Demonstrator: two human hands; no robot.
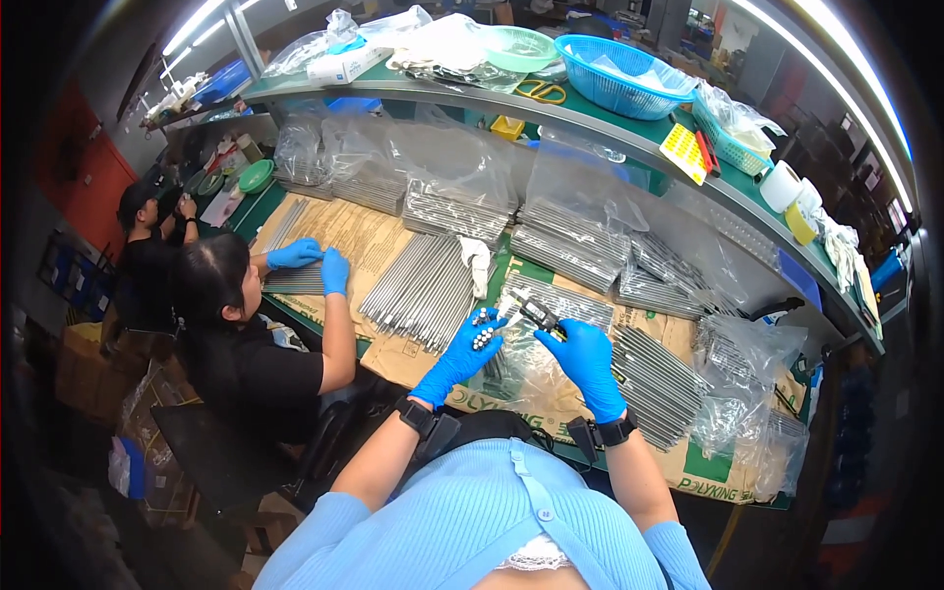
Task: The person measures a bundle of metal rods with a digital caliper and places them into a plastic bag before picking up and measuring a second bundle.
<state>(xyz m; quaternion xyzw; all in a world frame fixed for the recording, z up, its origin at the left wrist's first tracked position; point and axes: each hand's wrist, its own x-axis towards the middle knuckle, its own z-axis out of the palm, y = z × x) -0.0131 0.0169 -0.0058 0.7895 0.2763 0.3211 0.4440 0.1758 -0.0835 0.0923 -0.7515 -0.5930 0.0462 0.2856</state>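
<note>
My left hand (458, 358), in a blue glove, is closed around a small bunch of thin metal rods (483, 339) with their ends facing me. To its right, my gloved right hand (587, 368) grips a digital caliper (536, 313), whose jaws are near the rod ends. Whether the jaws touch a rod cannot be made out. Beyond my left hand lies a spread of loose rods (418, 287), with a crumpled white glove (476, 264) at its right edge. Another rod pile (657, 385) lies right of my right hand. Clear plastic (543, 366) covers the table between my hands.
Bagged rod stacks (570, 246) line the table's back. Above runs a shelf (629, 133) carrying a blue basket (624, 79), scissors (541, 91) and paper rolls (782, 187). At left, a co-worker's gloved hands (335, 271) rest by other rods; another person sits farther off.
</note>
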